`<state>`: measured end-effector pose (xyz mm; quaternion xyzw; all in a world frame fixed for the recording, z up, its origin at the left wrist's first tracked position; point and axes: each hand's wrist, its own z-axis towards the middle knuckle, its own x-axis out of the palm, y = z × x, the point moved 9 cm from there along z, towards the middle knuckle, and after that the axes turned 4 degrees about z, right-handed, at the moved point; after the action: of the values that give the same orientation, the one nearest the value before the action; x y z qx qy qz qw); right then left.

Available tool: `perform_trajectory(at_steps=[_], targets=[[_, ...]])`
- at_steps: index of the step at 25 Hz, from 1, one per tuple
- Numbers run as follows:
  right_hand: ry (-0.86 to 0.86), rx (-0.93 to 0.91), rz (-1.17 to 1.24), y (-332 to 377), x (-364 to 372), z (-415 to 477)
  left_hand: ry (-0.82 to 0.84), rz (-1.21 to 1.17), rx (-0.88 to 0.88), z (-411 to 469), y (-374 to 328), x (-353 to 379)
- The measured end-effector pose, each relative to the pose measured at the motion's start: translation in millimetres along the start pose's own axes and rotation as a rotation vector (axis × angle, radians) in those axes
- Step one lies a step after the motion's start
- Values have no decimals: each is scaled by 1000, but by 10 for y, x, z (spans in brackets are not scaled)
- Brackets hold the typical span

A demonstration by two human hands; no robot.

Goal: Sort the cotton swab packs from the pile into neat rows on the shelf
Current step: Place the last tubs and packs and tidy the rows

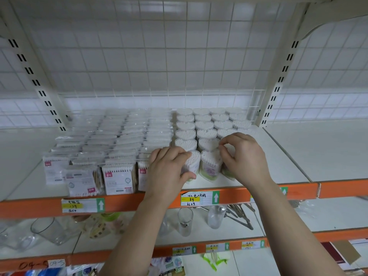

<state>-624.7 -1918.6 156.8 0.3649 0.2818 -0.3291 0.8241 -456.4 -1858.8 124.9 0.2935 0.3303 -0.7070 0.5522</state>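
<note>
Wide white shelf [278,156] in front of us, orange rail [139,202] along its lip, and most of the deck is stocked. On the left half, the flat bagged packs [119,136] stand in files running back to the wire grid. Right of them, the heart-shaped tubs [205,124] sit in columns, cotton tips up. No loose pile that I can see from here. Now the hands, both at the front row. The left hand [169,170] wraps the front tub [194,162] of the nearest column, fingers curled over the top and thumb round its lower side. The right hand [245,156] is curled over the corner tub [227,173], which is mostly hidden, with thumb and forefinger pinching at its top edge. The middle tub [211,166] stands untouched between them. These look light, with stiff clear walls, probably slick, and easy to tip or nudge a neighbour. I'd take each by the flat sides low down, not by the top. Smallest of all is the yellow price label [199,198] just under the tubs.
</note>
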Motion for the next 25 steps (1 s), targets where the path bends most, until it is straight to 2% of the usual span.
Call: perform_trajectory(at_steps=[5, 11, 18, 25], targets=[[-3, -36, 48, 131, 43, 52, 6, 15, 12, -19, -6, -99], [34, -142, 128, 637, 317, 162, -98, 132, -48, -61, 443, -528], [105, -302, 256, 1793, 927, 141, -189, 267, -189, -473, 1421, -1220], [189, -421, 379, 3449, 1725, -52, -124, 375, -379, -1318, 2748, -2115]])
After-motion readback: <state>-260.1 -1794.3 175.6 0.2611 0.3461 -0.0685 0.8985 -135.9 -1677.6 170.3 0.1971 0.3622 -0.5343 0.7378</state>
